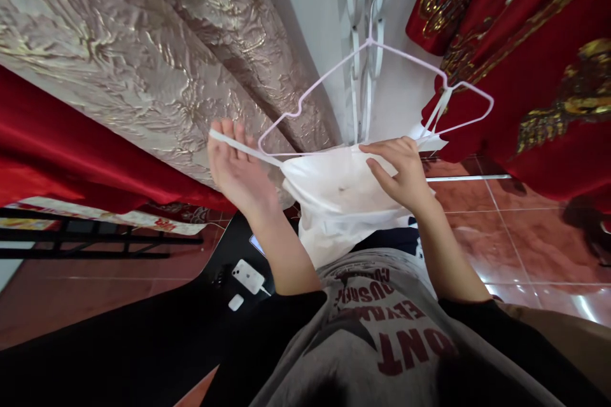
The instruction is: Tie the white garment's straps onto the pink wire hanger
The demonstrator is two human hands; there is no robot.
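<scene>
A white strappy garment (329, 187) hangs below the bottom bar of a pale pink hanger (334, 67). One of its straps (442, 108) is looped over the hanger's right shoulder notch. My left hand (238, 168), palm up with fingers stretched out, has the other strap (243, 146) hooked across the fingers and pulled taut to the left of the hanger. At the garment's top edge, along the bar, my right hand (401, 168) grips the fabric, index finger extended and thumb a little below it. Its remaining fingers are partly hidden.
Beige textured fabric (191, 70) hangs at left, red embroidered garments (525, 76) at right. White metal racking (356, 76) stands against the wall. A black surface (191, 311) at lower left bears a white phone (248, 276) with a cable and a small white case (235, 303).
</scene>
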